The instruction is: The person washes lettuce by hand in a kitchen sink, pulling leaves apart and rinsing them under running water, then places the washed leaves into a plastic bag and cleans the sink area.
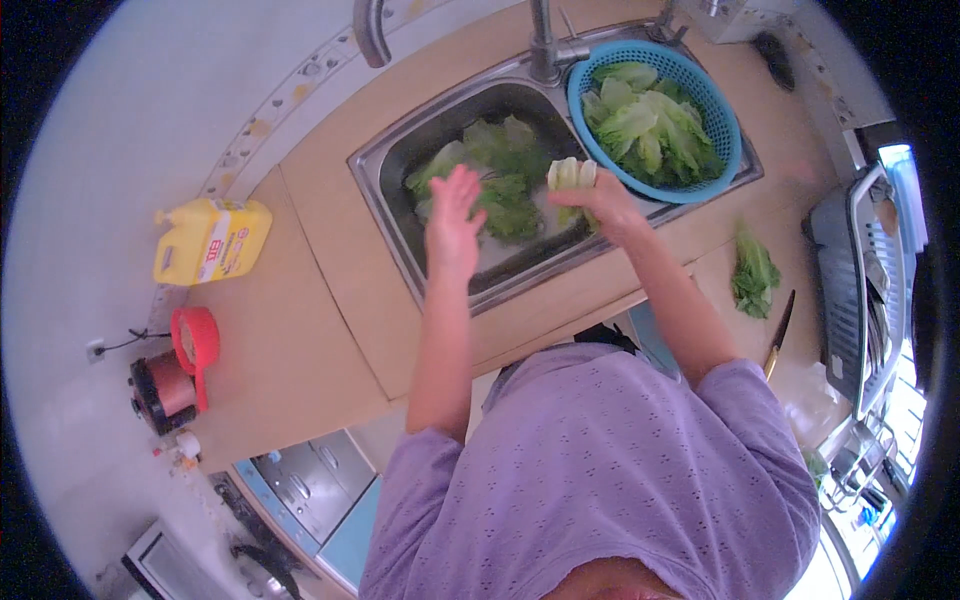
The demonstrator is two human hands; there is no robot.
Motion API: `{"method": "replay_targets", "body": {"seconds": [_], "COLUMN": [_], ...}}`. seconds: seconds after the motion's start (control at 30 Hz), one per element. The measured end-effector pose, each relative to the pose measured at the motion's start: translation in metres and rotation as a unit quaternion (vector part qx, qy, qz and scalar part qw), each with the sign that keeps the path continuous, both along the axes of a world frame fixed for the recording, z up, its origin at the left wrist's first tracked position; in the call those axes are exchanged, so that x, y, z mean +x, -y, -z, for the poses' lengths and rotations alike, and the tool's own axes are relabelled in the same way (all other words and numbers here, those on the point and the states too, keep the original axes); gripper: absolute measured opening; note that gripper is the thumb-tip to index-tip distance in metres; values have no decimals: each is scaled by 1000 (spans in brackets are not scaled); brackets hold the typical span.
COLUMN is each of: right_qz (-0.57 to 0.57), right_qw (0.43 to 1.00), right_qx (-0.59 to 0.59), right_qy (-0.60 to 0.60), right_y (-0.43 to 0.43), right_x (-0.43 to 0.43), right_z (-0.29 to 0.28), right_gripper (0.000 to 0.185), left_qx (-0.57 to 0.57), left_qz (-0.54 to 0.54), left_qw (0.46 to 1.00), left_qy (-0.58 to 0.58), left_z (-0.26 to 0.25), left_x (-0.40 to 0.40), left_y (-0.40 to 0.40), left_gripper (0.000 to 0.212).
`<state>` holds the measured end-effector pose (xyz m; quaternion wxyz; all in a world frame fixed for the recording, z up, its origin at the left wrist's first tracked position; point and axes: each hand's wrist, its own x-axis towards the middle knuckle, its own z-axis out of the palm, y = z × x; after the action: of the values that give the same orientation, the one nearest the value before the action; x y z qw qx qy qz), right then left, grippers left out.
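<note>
Over the left part of the steel sink (390, 232), my left hand (455, 214) is raised with its fingers apart and nothing in it. My right hand (611, 202) grips several lettuce leaves (571, 176) by their pale stem ends, near the sink's right rim. The leaf ends hang down towards the basin. Loose green lettuce leaves (510, 199) lie in the basin below, in what looks like water. A blue plastic colander (724, 120) heaped with lettuce (652, 127) rests on the right side of the sink, just beyond my right hand.
A tap (546, 52) rises behind the basin. On the right counter lie a lettuce piece (754, 274) and a knife (781, 334), beside a grey dish rack (840, 277). To the left stand a yellow jug (214, 241), a red strainer (196, 337) and a small cooker (166, 394).
</note>
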<state>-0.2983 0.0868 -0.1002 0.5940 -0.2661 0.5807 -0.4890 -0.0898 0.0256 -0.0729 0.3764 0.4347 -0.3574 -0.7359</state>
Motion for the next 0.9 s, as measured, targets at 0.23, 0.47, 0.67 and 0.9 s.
{"method": "replay_targets", "body": {"seconds": [0.23,0.47,0.67,0.9], "right_qz": [-374,-564,-571,-417], "right_qw": [919,696,787,858], "right_qx": [-100,-15,-48,-280], "right_qy": [-80,-444,-231,105], "right_y": [47,78,76,86], "right_x": [69,135,123,91], "right_z": [48,161,119,-109], "right_gripper": [24,33,32,24], "left_qx": [-7,18,11,-48], "left_qz": [-171,-192,-218,-230], "left_qw": [985,979,973,970], "left_qy": [13,70,77,65], "left_z": [21,23,25,1], "left_x": [105,140,172,179], "left_y": [-12,-51,-63,-52], "left_gripper": [53,31,29,29]}}
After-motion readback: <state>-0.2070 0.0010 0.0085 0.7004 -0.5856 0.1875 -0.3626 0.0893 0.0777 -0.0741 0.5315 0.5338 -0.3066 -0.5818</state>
